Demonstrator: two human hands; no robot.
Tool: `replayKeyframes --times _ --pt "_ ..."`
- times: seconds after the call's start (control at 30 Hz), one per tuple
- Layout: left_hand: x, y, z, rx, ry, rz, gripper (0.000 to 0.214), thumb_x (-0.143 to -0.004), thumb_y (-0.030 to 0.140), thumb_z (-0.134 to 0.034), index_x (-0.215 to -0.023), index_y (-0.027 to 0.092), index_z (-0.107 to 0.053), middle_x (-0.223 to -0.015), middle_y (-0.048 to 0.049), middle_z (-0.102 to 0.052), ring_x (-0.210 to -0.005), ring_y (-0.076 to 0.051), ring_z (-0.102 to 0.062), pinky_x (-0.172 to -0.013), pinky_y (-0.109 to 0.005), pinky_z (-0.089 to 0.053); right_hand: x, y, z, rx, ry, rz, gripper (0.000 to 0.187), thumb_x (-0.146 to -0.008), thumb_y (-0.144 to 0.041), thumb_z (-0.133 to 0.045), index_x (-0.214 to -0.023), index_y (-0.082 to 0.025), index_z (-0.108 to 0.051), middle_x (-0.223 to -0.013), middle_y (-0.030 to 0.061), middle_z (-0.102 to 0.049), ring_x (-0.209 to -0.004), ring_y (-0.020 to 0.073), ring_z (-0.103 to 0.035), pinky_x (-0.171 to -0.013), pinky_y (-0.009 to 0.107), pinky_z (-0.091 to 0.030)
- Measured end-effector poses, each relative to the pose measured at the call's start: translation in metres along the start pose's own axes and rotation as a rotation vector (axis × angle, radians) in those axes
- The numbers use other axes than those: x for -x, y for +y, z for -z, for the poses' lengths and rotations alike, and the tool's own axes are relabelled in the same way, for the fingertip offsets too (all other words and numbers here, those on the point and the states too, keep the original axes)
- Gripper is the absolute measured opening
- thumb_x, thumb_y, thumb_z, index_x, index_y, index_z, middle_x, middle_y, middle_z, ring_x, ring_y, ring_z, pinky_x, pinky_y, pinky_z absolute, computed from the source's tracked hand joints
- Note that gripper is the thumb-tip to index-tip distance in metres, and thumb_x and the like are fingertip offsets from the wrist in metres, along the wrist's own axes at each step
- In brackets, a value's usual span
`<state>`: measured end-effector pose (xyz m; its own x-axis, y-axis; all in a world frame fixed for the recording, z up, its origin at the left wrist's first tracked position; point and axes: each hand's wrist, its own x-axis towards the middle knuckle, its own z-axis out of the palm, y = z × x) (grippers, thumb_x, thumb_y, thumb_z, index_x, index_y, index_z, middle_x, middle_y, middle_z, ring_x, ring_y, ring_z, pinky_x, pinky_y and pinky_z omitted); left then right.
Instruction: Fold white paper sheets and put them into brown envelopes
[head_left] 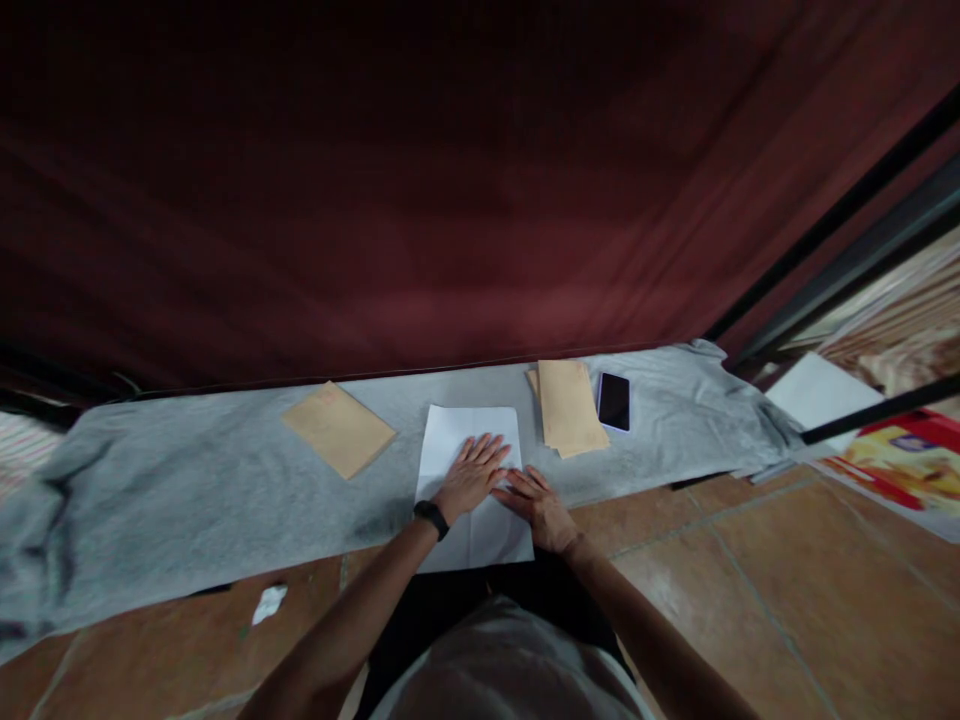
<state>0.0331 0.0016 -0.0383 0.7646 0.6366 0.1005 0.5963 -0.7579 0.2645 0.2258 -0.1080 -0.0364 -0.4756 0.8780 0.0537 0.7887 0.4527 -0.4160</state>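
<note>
A white sheet of paper [442, 440] with faint crease lines lies on the grey cloth in front of me, its near edge reaching my lap. My left hand [474, 475] rests flat on its middle, fingers stretched out, a dark band around the wrist. Close beside it, my right hand [541, 508] lies low on the sheet's right side with fingers extended toward the left hand. Neither hand grips anything. To the right is a small stack of brown envelopes [571, 405]; another brown envelope [337, 428] lies at an angle on the left.
The grey cloth [225, 480] covers a long, narrow surface along a dark red panel [450, 250]. A phone [614, 402] lies right of the envelopes. On the tiled floor [720, 560] is a crumpled white scrap [269, 603]. A red and yellow printed package [907, 460] stands far right.
</note>
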Motion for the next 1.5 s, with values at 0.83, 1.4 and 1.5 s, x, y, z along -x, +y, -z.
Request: replayKeyframes --times 0.83,1.4,1.5 --pt "0.172 -0.031 0.055 0.28 -0.033 0.048 0.082 -0.092 0.054 -0.059 -0.16 0.031 -0.02 -0.162 -0.0064 -0.036 -0.15 -0.027 -0.032 -0.122 -0.048 -0.03 -0.002 0.005 0.006 -0.11 -0.058 -0.009 0.073 -0.079 -0.033 -0.062 -0.151 -0.028 -0.046 -0.163 0.0071 -0.034 -0.15 0.0289 -0.032 -0.125 0.052 -0.016" --pt "0.133 -0.038 0.021 0.033 0.083 0.033 0.083 -0.07 -0.008 -0.041 -0.143 0.029 -0.053 -0.148 0.0007 -0.056 -0.139 -0.015 -0.049 -0.122 -0.043 -0.034 0.018 0.021 0.004 -0.023 0.125 0.026 0.061 -0.087 -0.008 -0.047 -0.144 -0.029 -0.054 -0.156 0.0042 -0.047 -0.147 0.0214 -0.036 -0.123 0.048 -0.027" --pt "0.137 -0.037 0.018 0.033 0.077 0.095 0.082 -0.07 -0.007 -0.04 -0.144 0.026 -0.053 -0.149 -0.0019 -0.056 -0.139 -0.017 -0.049 -0.121 -0.045 -0.037 0.01 0.024 0.008 -0.01 0.088 0.011 0.066 -0.084 -0.006 -0.048 -0.146 -0.028 -0.052 -0.158 0.0051 -0.044 -0.147 0.0205 -0.036 -0.124 0.045 -0.027"
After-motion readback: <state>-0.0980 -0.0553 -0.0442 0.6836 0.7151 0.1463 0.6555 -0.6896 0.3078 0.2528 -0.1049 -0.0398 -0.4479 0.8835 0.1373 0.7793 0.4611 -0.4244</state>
